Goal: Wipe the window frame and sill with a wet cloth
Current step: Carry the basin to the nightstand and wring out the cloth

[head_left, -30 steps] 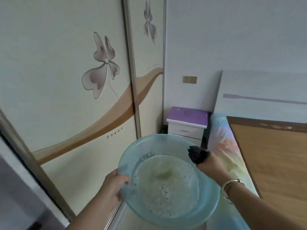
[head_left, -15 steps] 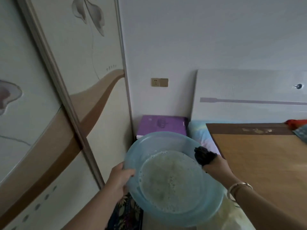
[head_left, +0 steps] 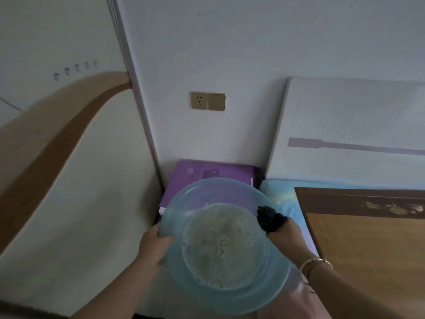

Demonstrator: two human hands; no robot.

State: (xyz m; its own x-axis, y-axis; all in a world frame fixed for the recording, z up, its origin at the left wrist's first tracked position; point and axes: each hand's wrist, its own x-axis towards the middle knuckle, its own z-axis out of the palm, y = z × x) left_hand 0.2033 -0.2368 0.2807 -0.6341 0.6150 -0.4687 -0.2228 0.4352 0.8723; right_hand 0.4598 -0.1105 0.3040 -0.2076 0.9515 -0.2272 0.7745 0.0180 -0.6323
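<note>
Head view: left hand (head_left: pixel 154 246) fingers curled over the basin (head_left: pixel 220 199) left rim; right hand (head_left: pixel 286 233) pinches the dark wet cloth (head_left: pixel 270 218) against the right rim; basin carried in the air above the purple nightstand (head_left: pixel 202 173), sudsy water (head_left: pixel 224 247) inside; likely heavy, sloshy, slick plastic; hold opposite rims, keep level; cloth soft, drippy.

We're in a home bedroom: a bed (head_left: pixel 368 238) with a pale headboard (head_left: pixel 345 134), a purple-topped nightstand (head_left: pixel 207 176) beside it, a sliding wardrobe (head_left: pixel 57 134) on the left.
</note>
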